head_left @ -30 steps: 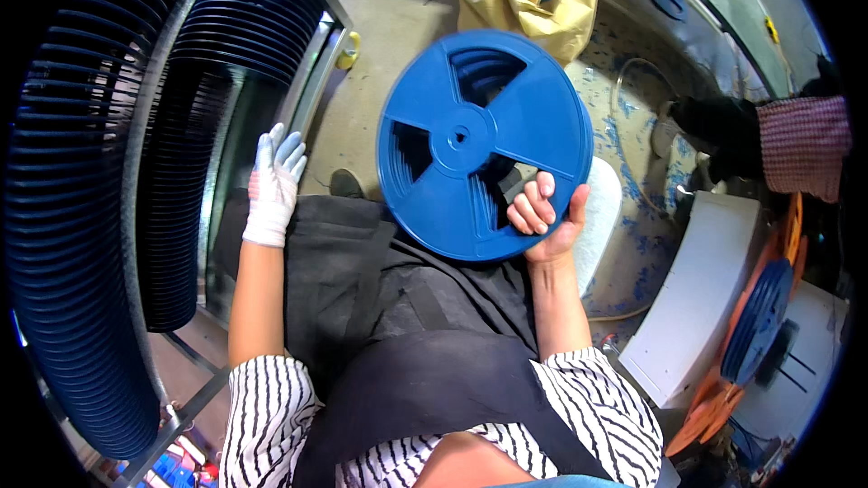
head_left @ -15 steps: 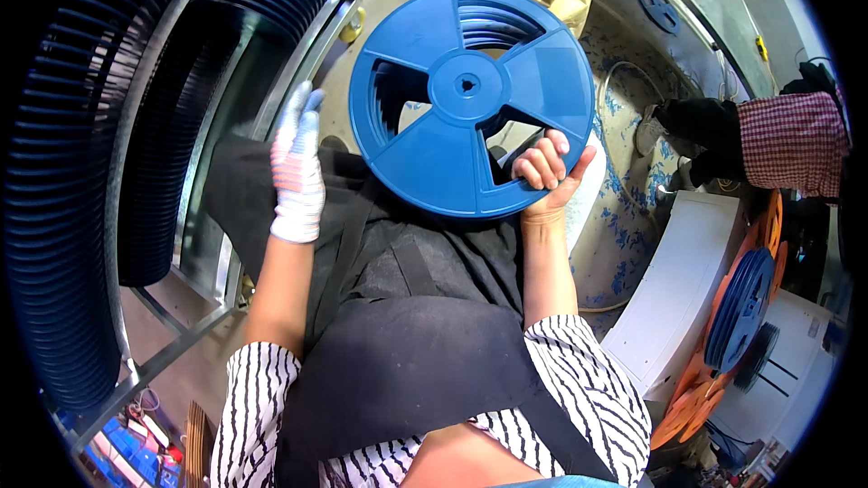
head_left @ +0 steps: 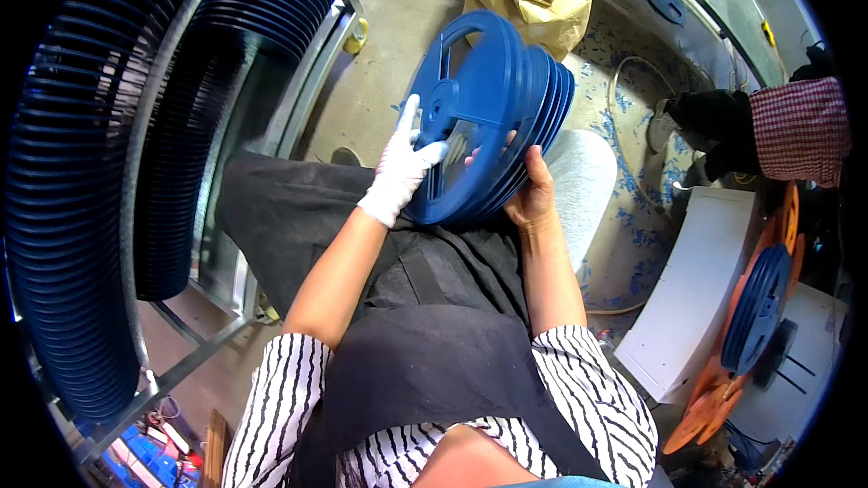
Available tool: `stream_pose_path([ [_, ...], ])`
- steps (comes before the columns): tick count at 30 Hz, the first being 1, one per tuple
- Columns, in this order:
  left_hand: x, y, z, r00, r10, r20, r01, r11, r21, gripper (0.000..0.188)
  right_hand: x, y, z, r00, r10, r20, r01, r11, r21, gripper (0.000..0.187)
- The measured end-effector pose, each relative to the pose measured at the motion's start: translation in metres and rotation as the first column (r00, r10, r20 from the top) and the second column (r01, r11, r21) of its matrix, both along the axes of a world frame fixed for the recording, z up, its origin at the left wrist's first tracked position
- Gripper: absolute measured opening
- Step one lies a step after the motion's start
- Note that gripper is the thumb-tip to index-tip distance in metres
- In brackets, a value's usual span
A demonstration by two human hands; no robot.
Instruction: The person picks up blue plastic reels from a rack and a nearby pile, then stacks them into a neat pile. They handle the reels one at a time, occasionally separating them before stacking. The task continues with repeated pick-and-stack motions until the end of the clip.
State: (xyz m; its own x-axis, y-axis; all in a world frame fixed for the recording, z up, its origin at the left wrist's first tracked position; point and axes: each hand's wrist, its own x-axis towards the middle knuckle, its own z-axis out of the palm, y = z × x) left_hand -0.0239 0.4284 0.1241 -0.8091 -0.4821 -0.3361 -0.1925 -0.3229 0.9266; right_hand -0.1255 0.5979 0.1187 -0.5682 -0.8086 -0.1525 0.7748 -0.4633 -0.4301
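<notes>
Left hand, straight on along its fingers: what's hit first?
Looks like the front blue reel of the stack held by the right hand. The gloved left hand overlaps its face in view; contact is unclear from this angle.

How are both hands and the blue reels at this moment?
Gloved left hand at front reel. Bare right hand holding blue reels. Reels tilted; nothing visibly blocking.

And there, couldn't make out a single word, number, label, brand or sign anywhere in view!
</notes>
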Motion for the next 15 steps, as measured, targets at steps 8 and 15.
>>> stream_pose_path([
  [8,0.053,-0.044,0.002,0.869,0.214,-0.446,0.32,0.445,0.837,0.071,-0.02,0.0,-0.001,0.995,-0.045,-0.09,0.066,0.965,0.253,0.046],
  [15,0.06,-0.05,0.005,0.833,0.271,-0.482,0.349,0.418,0.839,0.074,-0.024,-0.009,-0.024,0.986,-0.158,-0.058,0.157,0.741,0.653,0.039],
])
